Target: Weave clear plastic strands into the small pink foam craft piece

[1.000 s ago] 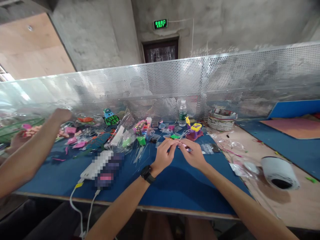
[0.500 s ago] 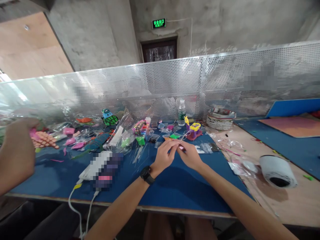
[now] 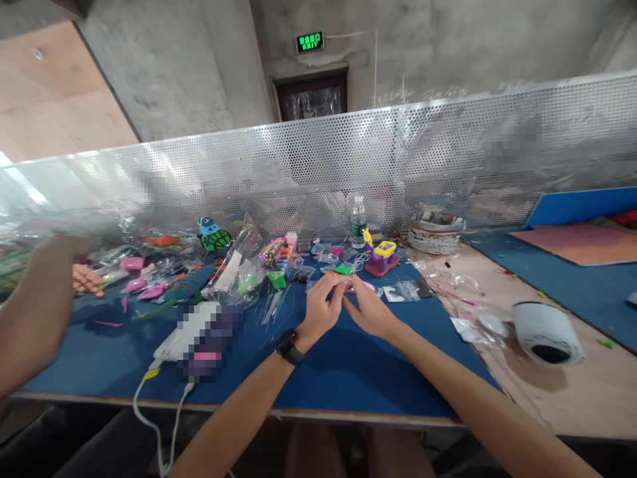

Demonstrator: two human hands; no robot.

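Note:
My left hand [image 3: 323,307], with a black watch [image 3: 290,346] on its wrist, and my right hand [image 3: 369,309] meet at the fingertips above the blue table mat. Both are closed in a pinch; what lies between the fingers is too small and covered to make out. Thin pale wire loops [image 3: 361,261] show just beyond the fingertips, and I cannot tell whether they are held. Behind the hands are a green clay lump [image 3: 343,270] and a purple and yellow clay figure [image 3: 382,257]. Right of them lies a small clear bag [image 3: 404,291].
A water bottle [image 3: 358,222] and a woven basket [image 3: 435,232] stand by the perforated metal screen [image 3: 318,156]. Bagged clay and a turtle figure [image 3: 215,236] are left. A phone [image 3: 212,342] with cables lies nearer. Another person's arm [image 3: 37,305] reaches in. A white pot [image 3: 546,332] is right.
The view has shifted slightly. My hands stay pinched together, with the fingers a little differently placed. The other person's hand at the left has moved off the orange textured clay piece.

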